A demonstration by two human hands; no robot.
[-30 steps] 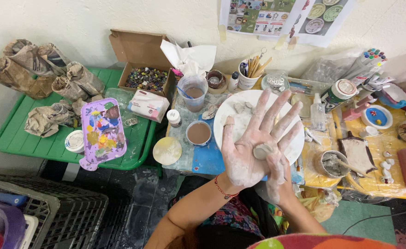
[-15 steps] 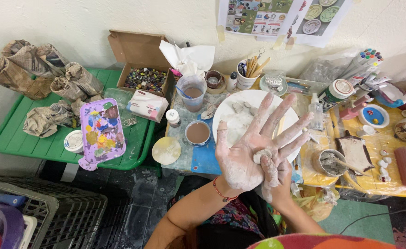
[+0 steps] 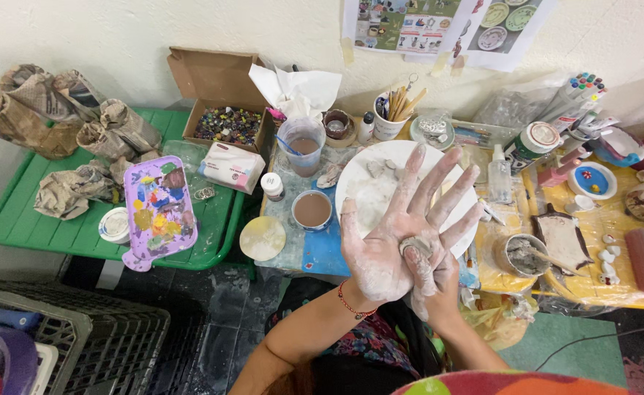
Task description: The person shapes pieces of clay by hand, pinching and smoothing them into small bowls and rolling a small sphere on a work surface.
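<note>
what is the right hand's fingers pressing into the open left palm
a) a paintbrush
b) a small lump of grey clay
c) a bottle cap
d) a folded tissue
b: a small lump of grey clay sits on the clay-smeared left hand, with the right hand pressing it from below.

Right fingers (image 3: 418, 269) press clay lump (image 3: 412, 246) into left palm (image 3: 389, 249).

Open brown cardboard box (image 3: 219, 91) at back of green table, flaps up, full of small dark beads. White-pink tissue pack (image 3: 231, 167) lies just in front of it. Two printed colour sheets (image 3: 446, 25) taped on wall above worktable. White jar with green label (image 3: 531, 143) stands right of the big plate
</note>
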